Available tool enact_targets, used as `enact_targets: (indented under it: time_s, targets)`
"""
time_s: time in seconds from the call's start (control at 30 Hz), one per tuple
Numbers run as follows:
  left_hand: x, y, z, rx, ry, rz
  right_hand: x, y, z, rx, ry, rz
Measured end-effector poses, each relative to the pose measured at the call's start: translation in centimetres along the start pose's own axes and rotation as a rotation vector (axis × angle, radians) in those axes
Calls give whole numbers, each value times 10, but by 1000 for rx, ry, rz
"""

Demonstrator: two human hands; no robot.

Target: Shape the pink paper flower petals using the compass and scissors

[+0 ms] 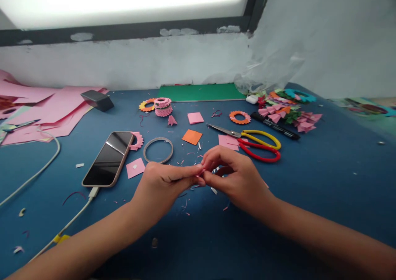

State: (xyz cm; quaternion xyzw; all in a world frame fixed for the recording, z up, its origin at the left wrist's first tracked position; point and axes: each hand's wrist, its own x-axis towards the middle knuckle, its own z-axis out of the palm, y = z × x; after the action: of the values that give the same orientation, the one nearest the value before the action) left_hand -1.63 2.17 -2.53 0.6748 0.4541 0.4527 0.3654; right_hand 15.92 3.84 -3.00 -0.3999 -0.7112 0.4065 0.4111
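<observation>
Head view: a blue worktop is strewn with paper scraps, scissors at one o'clock. Left hand and right hand pinch a small pink paper piece at centre; creases are best pressed firmly, edges aligned.

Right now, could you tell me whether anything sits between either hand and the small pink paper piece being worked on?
Nothing visible does. The left hand and right hand both pinch the pink piece directly between their fingertips, above the blue table. The scissors lie apart, behind the right hand.
</observation>
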Motion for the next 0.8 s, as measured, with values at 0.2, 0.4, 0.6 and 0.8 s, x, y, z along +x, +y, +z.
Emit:
enact_targets:
  time_s: [0.2,0.4,0.6,0.8]
  targets:
    - [3,7,-2,-83,-26,-30,1,-3,-1,59,5,126]
    - [6,12,1,-283,38,-222,-1,-8,1,213,24,161]
    - [6,7,4,-342,51,-309,-1,-12,0,230,6,191]
    - [7,1,2,-406,59,-258,-3,-13,-1,256,-38,190]
